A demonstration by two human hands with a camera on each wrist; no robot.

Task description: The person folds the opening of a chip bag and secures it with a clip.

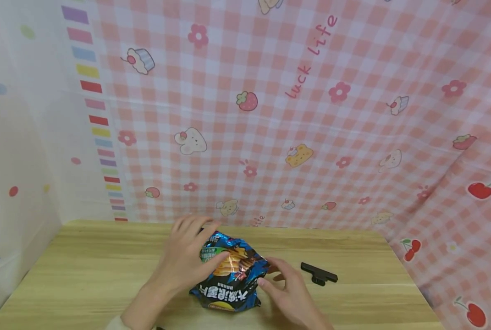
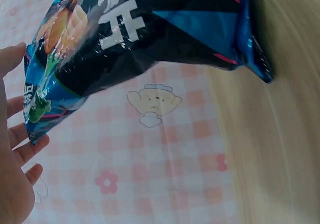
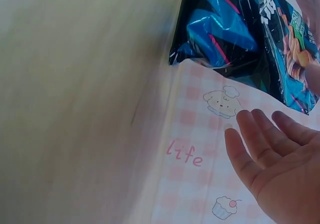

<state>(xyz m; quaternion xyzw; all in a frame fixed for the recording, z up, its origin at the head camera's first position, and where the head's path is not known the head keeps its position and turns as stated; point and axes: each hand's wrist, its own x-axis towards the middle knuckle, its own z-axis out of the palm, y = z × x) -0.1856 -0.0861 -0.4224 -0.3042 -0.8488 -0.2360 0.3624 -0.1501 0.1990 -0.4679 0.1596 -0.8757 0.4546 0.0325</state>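
A glossy blue and black bag of chips (image 1: 233,288), printed with white characters and pictures of chips, is tilted above the wooden table. My left hand (image 1: 183,256) holds its far left end, thumb across the front and fingers round the back. In the left wrist view, that hand (image 2: 12,174) has the bag's end (image 2: 45,109) between thumb and fingers. My right hand (image 1: 290,291) is at the bag's right side, thumb and fingers spread. Its fingers look extended in the right wrist view, where the hand (image 3: 285,164) shows a gap from the bag (image 3: 225,29).
A black bag clip (image 1: 319,273) lies on the wooden table (image 1: 365,293), to the right of my right hand. Behind the table hangs a pink checked cloth (image 1: 228,123) with cartoon prints, and it continues along the right side. A whitish cloth (image 1: 18,137) with coloured dots borders the left.
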